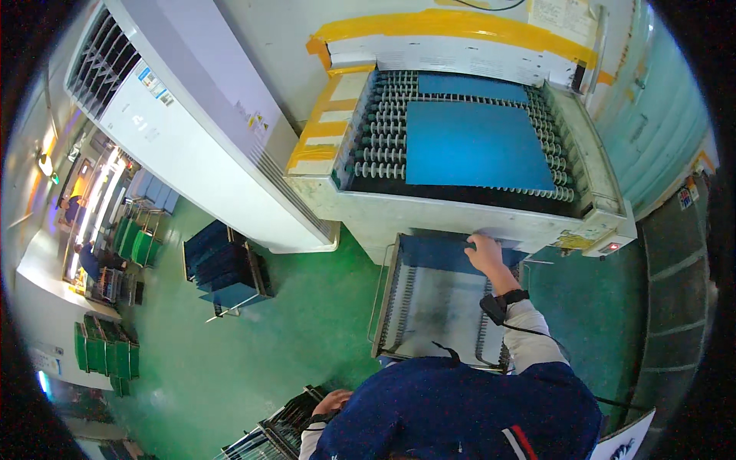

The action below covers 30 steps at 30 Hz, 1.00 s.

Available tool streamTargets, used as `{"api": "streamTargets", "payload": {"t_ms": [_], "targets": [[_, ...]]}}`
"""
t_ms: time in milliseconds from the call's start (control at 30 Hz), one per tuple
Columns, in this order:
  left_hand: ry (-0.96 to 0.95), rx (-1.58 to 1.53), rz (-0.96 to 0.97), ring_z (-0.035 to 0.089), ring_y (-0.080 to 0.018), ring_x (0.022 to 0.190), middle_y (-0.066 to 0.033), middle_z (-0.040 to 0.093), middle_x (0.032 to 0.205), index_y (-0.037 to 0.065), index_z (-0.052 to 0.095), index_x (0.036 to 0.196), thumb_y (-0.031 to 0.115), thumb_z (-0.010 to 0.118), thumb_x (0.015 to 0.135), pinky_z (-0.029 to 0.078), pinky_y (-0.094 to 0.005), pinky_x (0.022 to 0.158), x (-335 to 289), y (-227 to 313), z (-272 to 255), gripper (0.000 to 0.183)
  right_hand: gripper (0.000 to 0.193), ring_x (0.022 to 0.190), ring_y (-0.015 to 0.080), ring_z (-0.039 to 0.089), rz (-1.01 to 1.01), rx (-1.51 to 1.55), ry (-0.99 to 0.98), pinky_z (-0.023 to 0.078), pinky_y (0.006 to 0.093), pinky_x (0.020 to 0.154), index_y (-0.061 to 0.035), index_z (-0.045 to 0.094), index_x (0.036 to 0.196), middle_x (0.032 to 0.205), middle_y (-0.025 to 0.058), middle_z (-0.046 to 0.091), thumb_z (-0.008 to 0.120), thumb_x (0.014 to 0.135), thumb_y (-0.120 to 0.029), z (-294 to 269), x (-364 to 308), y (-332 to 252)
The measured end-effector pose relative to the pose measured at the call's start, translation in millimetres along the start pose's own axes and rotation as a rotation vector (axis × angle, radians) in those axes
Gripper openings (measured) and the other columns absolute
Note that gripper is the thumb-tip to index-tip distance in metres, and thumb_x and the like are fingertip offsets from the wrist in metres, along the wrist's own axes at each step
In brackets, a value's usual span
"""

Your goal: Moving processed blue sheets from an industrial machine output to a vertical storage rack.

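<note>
Dark blue panel (437,253) in slotted rack (388,307), just under right hand (484,254), left hand (332,402) at lower rack (264,441), both fingers' grips indeterminable.

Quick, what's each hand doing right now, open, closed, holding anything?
Left hand: at the lower-left rack; open or closed, can't tell.
Right hand: partly curled at a dark blue board; whether gripping, can't tell.

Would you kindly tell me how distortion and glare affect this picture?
Head view: corners black, and the tall white cabinet appears to lean outward; also in the head view, strip lights at far left glare white, while the right hand has a clear outline.
</note>
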<state>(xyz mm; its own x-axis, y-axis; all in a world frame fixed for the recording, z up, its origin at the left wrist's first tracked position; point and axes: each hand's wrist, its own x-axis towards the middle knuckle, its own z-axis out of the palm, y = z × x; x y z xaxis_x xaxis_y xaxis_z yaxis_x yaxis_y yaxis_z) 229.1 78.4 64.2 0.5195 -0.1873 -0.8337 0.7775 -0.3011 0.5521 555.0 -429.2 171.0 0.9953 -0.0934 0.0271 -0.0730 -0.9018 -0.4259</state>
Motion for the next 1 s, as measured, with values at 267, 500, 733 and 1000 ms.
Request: {"api": "streamTargets", "payload": {"t_ms": [267, 500, 733, 1000], "targets": [[-0.026, -0.238, 0.050, 0.055, -0.0123, 0.073, -0.0011, 0.058, 0.088, 0.007, 0.062, 0.105, 0.028, 0.060, 0.084, 0.044, -0.0253, 0.060, 12.2, -33.6, -8.6, 0.029, 0.024, 0.094, 0.0307, 0.058, 0.139, -0.232, -0.148, 0.040, 0.0457, 0.083, -0.0087, 0.064, 0.092, 0.094, 0.0122, 0.064, 0.062, 0.078, -0.029, 28.5, -2.2, 16.5], [-0.014, -0.115, 0.032, 0.055, -0.0127, 0.076, -0.0018, 0.056, 0.098, 0.011, 0.060, 0.111, 0.024, 0.059, 0.085, 0.045, -0.0269, 0.062, 10.8, -40.5, -7.1, 0.030, 0.020, 0.090, 0.0298, 0.059, 0.081, -0.295, -0.142, 0.040, 0.0446, 0.078, -0.0084, 0.064, 0.084, 0.087, 0.0104, 0.064, 0.063, 0.078, -0.027, 28.9, -1.8, 10.3], [0.006, -0.013, 0.025, 0.056, -0.0138, 0.080, -0.0030, 0.056, 0.109, 0.014, 0.059, 0.116, 0.022, 0.058, 0.085, 0.047, -0.0280, 0.066, 12.1, -39.2, -6.2, 0.032, 0.018, 0.089, 0.0285, 0.059, 0.060, -0.314, -0.043, 0.040, 0.0429, 0.079, -0.0097, 0.064, 0.081, 0.086, 0.0092, 0.064, 0.065, 0.075, -0.026, 38.9, -3.0, 19.2], [0.001, 0.342, 0.466, 0.057, -0.0139, 0.084, -0.0025, 0.056, 0.111, 0.013, 0.058, 0.117, 0.022, 0.058, 0.085, 0.047, -0.0281, 0.069, 12.4, -48.1, -6.4, 0.033, 0.018, 0.088, 0.0277, 0.058, 0.072, -0.309, -0.012, 0.040, 0.0440, 0.079, -0.0083, 0.065, 0.081, 0.084, 0.0082, 0.064, 0.066, 0.073, -0.025, 33.4, -6.7, 10.9]]}}
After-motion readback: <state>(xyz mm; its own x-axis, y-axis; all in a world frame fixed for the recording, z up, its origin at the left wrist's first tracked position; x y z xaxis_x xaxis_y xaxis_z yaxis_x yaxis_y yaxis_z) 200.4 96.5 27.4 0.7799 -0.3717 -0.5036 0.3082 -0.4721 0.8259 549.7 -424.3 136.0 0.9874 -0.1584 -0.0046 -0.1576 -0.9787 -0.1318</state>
